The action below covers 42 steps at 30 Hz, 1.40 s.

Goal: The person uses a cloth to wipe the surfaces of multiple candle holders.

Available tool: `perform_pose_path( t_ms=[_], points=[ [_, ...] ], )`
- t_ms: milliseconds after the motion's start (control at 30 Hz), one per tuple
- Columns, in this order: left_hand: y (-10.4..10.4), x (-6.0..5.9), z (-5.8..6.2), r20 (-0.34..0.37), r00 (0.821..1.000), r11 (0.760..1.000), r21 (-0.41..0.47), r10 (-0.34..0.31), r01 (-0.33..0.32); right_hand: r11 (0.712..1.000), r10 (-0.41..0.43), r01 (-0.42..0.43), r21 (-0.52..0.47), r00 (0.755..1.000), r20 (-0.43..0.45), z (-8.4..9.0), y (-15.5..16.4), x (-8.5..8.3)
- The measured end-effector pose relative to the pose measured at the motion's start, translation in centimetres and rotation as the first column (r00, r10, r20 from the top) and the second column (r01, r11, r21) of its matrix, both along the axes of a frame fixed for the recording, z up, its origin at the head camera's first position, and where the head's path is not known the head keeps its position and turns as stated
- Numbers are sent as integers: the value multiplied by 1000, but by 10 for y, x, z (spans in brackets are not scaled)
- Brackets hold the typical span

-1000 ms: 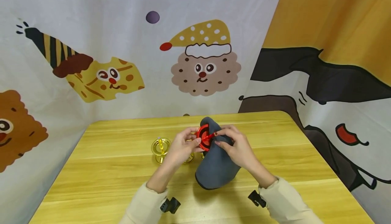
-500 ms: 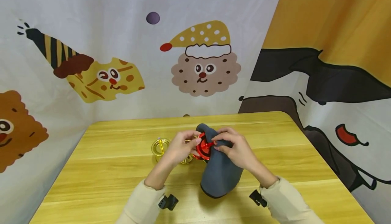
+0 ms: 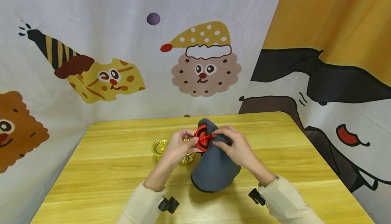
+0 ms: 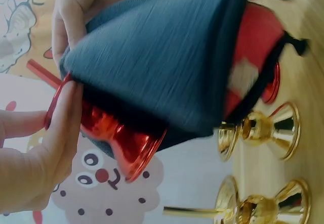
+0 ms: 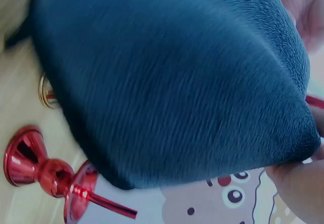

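Observation:
My left hand [image 3: 180,147] grips a shiny red candlestick [image 3: 202,139] by its round dish, raised above the table and tipped so its thin stem points right. In the left wrist view, the red candlestick's flared base [image 4: 135,150] shows below the cloth. My right hand [image 3: 234,145] pinches a grey-blue cloth [image 3: 215,173] at the stem's tip, and the cloth drapes down from there. The left wrist view shows a red and white patch [image 4: 248,62] and black edging on the cloth. Part of the candlestick is hidden under the cloth.
Two gold candlesticks stand on the wooden table [image 3: 107,169], one at left [image 3: 159,146] and one [image 3: 187,158] behind my left hand. The right wrist view shows another red candlestick [image 5: 54,177] on the table. A cartoon-printed curtain [image 3: 122,30] hangs behind.
The cloth's lower edge swings right, then back left. Both hands and the red candlestick dip slightly, then rise again. The grips stay much the same.

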<state>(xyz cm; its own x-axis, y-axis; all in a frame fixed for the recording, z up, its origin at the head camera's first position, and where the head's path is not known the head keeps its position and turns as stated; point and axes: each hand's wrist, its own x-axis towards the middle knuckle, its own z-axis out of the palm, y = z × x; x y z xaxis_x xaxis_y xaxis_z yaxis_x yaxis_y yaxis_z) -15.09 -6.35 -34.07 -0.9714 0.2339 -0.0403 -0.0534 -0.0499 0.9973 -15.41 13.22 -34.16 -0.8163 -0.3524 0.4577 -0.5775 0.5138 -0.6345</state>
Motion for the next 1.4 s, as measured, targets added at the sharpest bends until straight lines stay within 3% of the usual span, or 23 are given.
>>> perform_pose_path(
  t_ms=[100,333,567,900,1033,1233,1400],
  points=[
    [-1,0,0,17,1000,999,24,-23,22,999,-25,25,-28,1000,-1,-3,-2,1],
    [-2,-3,0,44,994,993,-59,-99,101,999,-29,28,-15,999,-40,-5,0,1],
    [1,-4,0,21,998,986,-155,-59,62,1000,-11,11,-4,998,-58,-6,2,-2],
    [11,1,0,65,995,997,16,77,-78,990,-115,117,-84,993,21,-10,-5,2],
    [11,1,-2,53,998,999,16,44,-45,988,-120,122,-93,992,33,-12,-4,2],
    [10,-1,-1,35,998,997,-44,-57,58,997,-38,36,-69,999,-27,-10,1,-1],
    [14,1,-2,52,998,1000,-22,-18,19,997,-64,62,-40,997,-46,-9,1,1]
  ],
)
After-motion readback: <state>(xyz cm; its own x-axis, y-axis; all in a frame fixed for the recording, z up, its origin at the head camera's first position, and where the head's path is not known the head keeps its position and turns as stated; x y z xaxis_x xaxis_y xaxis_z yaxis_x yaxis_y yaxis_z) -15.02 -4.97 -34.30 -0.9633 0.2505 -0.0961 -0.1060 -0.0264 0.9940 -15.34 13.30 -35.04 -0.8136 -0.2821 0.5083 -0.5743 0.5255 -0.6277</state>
